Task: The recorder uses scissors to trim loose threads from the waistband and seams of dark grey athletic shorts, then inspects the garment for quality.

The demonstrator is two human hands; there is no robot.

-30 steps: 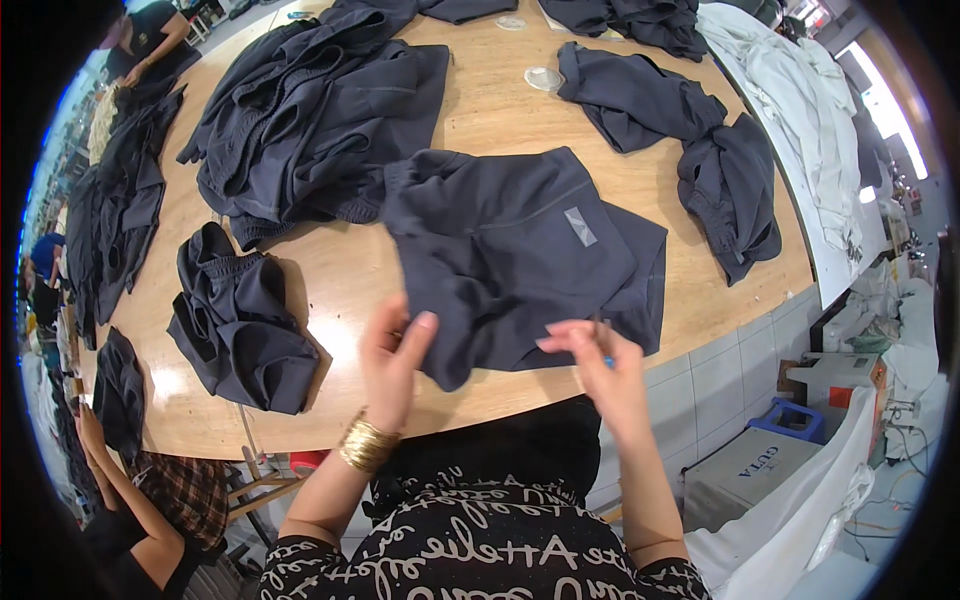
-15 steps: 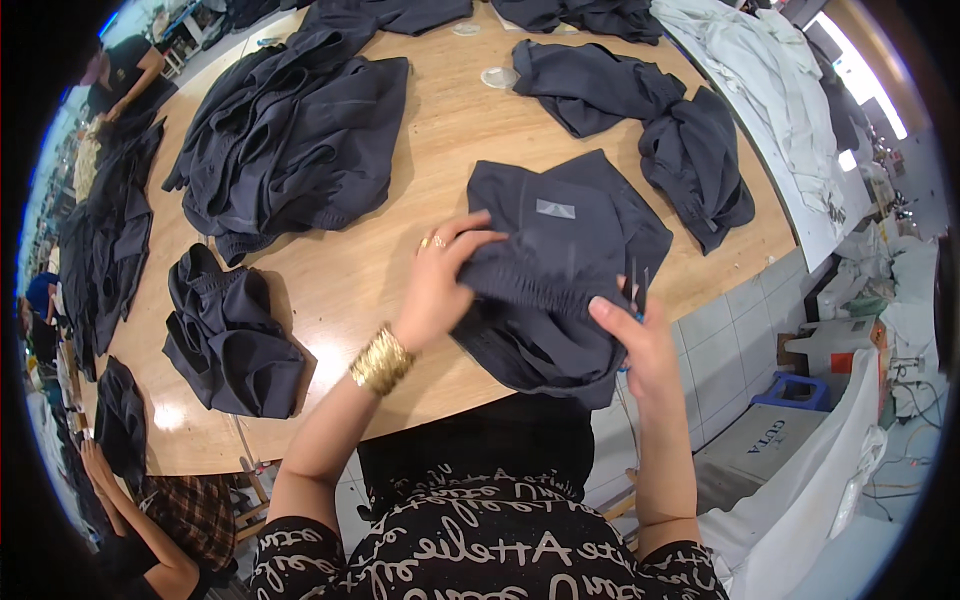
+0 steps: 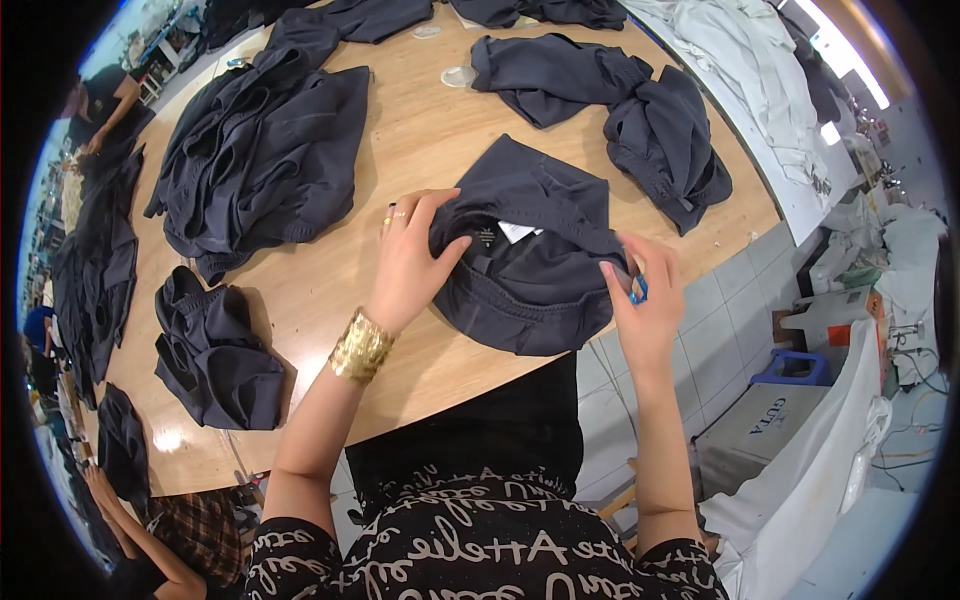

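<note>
Dark grey elastic-waist shorts [image 3: 530, 310] lie near the table's front edge, the waistband spread apart so the inside shows. My left hand [image 3: 412, 265], with rings and a wide gold bracelet [image 3: 361, 346], grips the band's left side between thumb and fingers. On the opposite side my right hand [image 3: 648, 305] pinches the band. A small blue-handled tool [image 3: 638, 290] sits in that hand too, probably thread snips, its blades hidden now. Inside the back of the waist a white label [image 3: 517, 232] shows, beside a small printed mark.
A large pile of dark garments [image 3: 265, 160] lies at the left, with a smaller bundle [image 3: 215, 350] nearer me. More dark garments [image 3: 665, 140] rest at the right. White cloth [image 3: 740, 90] covers a surface beyond the table [image 3: 400, 390]. Other people work along the left side.
The shorts' waistband has been opened out, exposing the inside and its label. My left hand moved to the band's left side; my right hand rose slightly. The snips' blades no longer show.
</note>
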